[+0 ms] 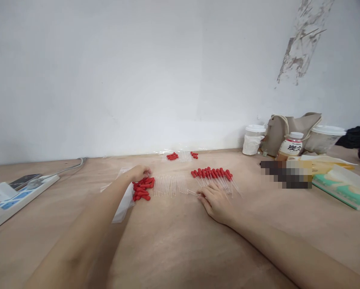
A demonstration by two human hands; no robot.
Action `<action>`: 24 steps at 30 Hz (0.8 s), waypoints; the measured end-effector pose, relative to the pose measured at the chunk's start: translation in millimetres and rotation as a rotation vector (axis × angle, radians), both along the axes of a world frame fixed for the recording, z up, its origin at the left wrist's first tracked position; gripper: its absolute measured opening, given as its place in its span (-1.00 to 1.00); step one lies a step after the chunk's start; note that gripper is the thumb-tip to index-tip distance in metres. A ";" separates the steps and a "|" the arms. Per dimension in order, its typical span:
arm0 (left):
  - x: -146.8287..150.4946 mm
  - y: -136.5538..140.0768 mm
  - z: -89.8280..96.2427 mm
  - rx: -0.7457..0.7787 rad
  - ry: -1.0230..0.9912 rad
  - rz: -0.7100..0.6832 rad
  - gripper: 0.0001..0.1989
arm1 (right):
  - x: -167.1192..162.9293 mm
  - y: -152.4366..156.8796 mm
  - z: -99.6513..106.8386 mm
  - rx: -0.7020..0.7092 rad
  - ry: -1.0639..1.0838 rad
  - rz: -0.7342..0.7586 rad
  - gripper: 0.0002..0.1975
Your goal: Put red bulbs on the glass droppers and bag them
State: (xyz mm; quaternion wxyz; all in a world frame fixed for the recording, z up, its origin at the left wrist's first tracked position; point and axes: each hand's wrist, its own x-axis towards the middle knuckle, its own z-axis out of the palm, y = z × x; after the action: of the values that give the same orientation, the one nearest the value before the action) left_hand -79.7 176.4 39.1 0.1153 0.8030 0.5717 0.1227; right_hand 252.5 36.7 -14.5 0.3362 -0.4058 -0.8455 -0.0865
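My left hand (141, 172) is at the back edge of a pile of red rubber bulbs (142, 190), its fingers curled together; what they hold, if anything, is hidden. To the right of the pile, several thin clear tubes (169, 185) lie side by side. My right hand (214, 200) pinches a clear dropper tube (193, 193), which points left. Just beyond that hand lies a row of droppers (211, 173), clear tubes with red bulbs fitted at their far ends; the hand covers part of some tubes.
Clear plastic bags (122, 206) lie under my left forearm. More bulbs (172, 156) and tubes rest on plastic near the wall. A power strip (23, 198) stands left. At right are a lidded cup (253, 138), a bottle (291, 146), a bag (271, 136) and a tissue pack (342, 186).
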 end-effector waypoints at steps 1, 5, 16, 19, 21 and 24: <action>0.3 0.3 -0.9 -0.002 -0.004 -0.001 -0.84 | -0.1 -0.2 0.3 -0.001 -0.001 0.000 -0.83; 2.9 -2.9 1.0 0.020 -0.027 -0.001 -0.91 | -0.3 -1.2 2.1 -0.004 -0.003 -0.002 -0.82; 41.3 -89.7 7.3 0.320 -0.452 0.045 -0.79 | 0.6 1.8 -2.5 0.051 -0.001 0.010 -0.78; 68.3 -127.6 -12.8 0.090 -0.735 -0.005 -0.76 | -1.0 1.2 -2.0 0.030 0.014 0.005 -0.78; 84.0 -143.8 -25.5 -0.026 -0.786 -0.011 -0.80 | -2.9 -0.8 -0.6 0.011 0.009 0.012 -0.77; 97.4 -152.6 -38.8 -0.063 -0.791 -0.001 -0.84 | -6.6 -5.3 2.4 -0.012 -0.007 0.035 -0.78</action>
State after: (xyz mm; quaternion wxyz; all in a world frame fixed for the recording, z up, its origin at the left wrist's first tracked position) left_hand 17.7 23.8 0.4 0.3514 0.6901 0.4862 0.4047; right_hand 245.8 31.4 -12.1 0.3324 -0.3925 -0.8541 -0.0769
